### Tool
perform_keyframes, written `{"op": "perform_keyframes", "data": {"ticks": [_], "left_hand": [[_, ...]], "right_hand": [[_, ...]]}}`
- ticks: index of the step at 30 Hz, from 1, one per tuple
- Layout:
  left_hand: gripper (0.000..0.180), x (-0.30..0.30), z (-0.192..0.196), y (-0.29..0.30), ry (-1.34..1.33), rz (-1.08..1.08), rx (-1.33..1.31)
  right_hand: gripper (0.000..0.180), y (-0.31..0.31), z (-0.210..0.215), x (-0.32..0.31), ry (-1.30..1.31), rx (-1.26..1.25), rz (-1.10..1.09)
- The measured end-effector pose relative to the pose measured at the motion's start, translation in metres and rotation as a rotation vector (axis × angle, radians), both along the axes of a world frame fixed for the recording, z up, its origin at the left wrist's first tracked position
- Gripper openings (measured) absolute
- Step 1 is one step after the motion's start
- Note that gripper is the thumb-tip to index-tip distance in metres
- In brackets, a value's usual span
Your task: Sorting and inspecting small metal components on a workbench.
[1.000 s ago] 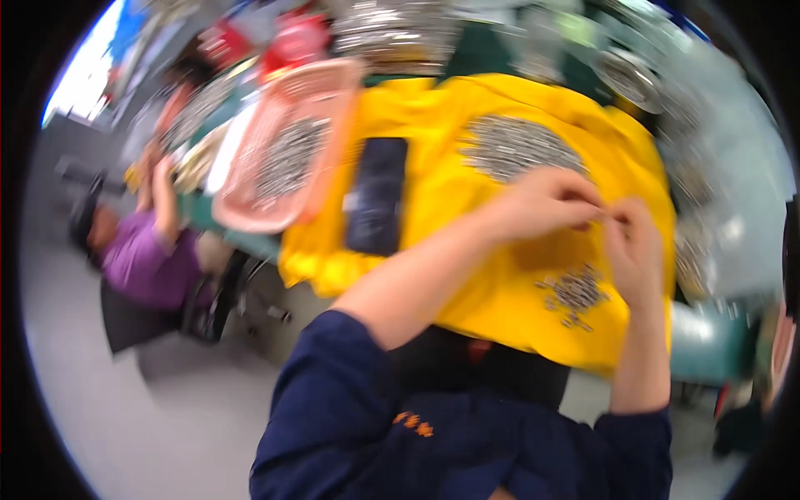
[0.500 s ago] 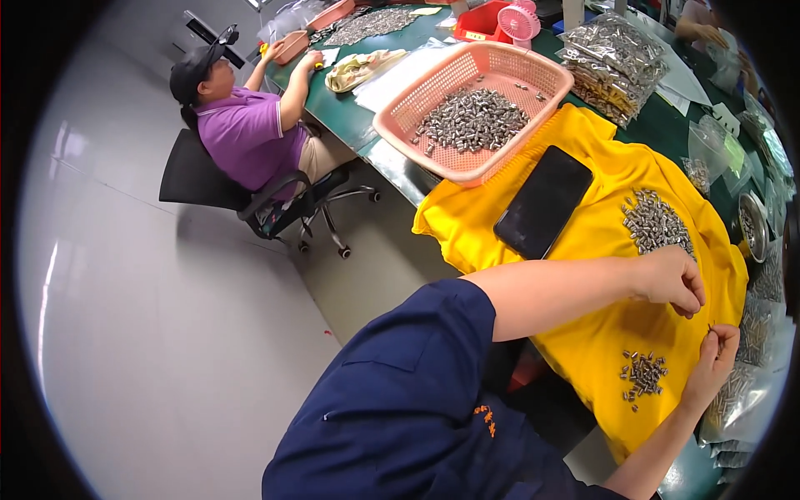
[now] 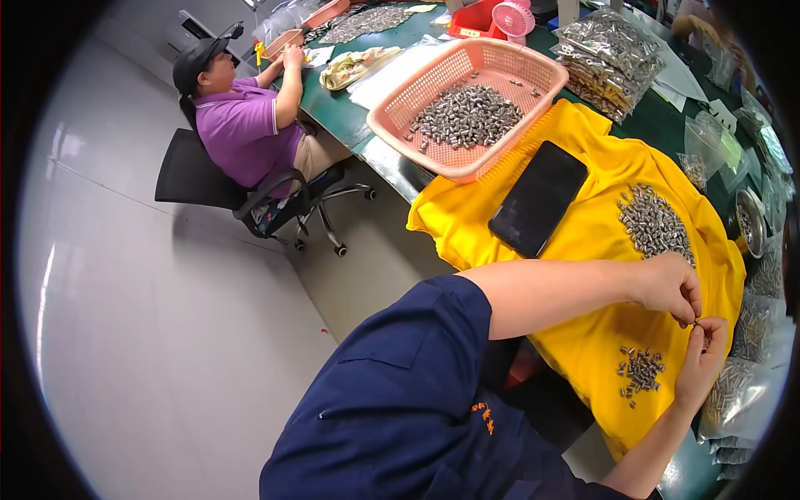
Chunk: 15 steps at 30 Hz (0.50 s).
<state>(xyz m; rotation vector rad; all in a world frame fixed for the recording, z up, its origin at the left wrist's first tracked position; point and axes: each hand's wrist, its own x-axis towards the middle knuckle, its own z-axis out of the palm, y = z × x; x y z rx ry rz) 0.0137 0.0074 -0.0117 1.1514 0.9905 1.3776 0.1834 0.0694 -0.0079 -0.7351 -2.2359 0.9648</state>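
Observation:
My left hand (image 3: 669, 286) and my right hand (image 3: 701, 364) meet fingertip to fingertip over a yellow cloth (image 3: 583, 250) spread on the table. Between the fingertips is a small metal part (image 3: 698, 321); which hand grips it I cannot tell exactly, both pinch at it. A large heap of small silvery metal parts (image 3: 654, 221) lies on the cloth beyond my left hand. A smaller heap (image 3: 640, 369) lies just left of my right hand. A black phone (image 3: 538, 197) rests on the cloth to the left.
A pink plastic basket (image 3: 533, 117) holding more metal parts stands at the cloth's far left. Clear bags of parts (image 3: 612, 58) lie behind it, more bags (image 3: 733, 400) at my right. A person in a purple shirt (image 3: 242, 125) sits on an office chair further along the green table (image 3: 333, 100).
The view has swung left and steadied, bringing the seated person and the grey floor into sight. My hands stay together at the cloth's right edge, still pinching small parts.

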Motion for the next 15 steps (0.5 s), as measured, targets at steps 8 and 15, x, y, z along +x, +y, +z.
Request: {"op": "perform_keyframes", "data": {"ticks": [8,15], "left_hand": [[0.009,0.004,0.001,0.005,0.109,0.032,0.066],[0.013,-0.012,0.004,-0.007,0.327,0.050,0.004]], "right_hand": [[0.003,-0.003,0.004,0.001,0.013,0.044,-0.047],[0.004,-0.016,0.011,-0.021,0.054,0.060,0.014]]}}
